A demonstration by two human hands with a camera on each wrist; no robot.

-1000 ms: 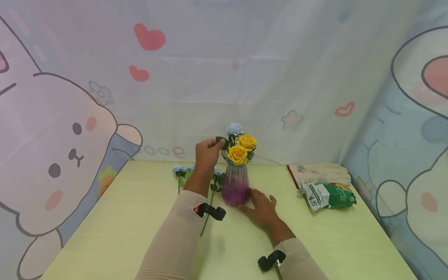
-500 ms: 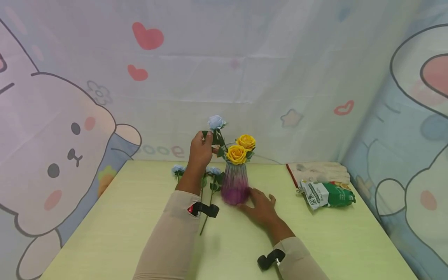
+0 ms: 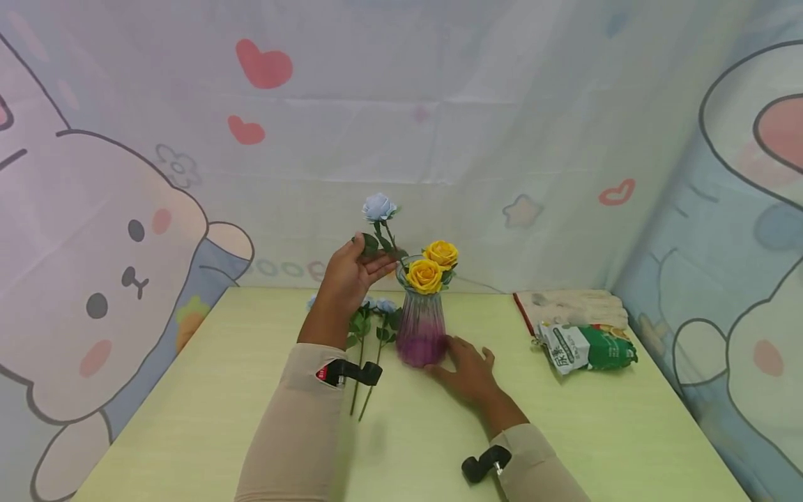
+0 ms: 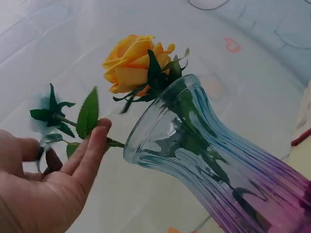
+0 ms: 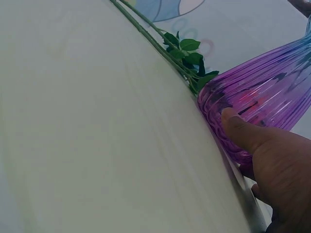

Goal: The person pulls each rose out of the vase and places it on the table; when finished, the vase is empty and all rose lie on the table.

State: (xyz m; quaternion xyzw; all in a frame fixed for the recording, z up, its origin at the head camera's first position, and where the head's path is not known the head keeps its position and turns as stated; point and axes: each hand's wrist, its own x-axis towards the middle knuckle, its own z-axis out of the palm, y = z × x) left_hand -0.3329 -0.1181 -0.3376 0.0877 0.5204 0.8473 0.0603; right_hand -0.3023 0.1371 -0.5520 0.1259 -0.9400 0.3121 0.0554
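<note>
Blue rose point(image 3: 379, 207) near frame centre, bloom above left hand point(image 3: 351, 275), straightened fingers against rose leaves, right hand point(image 3: 470, 373) gripping vase point(image 3: 422, 328) below.

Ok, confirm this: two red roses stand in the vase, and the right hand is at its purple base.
One correction: the two roses in the vase are yellow, not red, as the head view shows. The right hand is at the vase's purple base.
</note>
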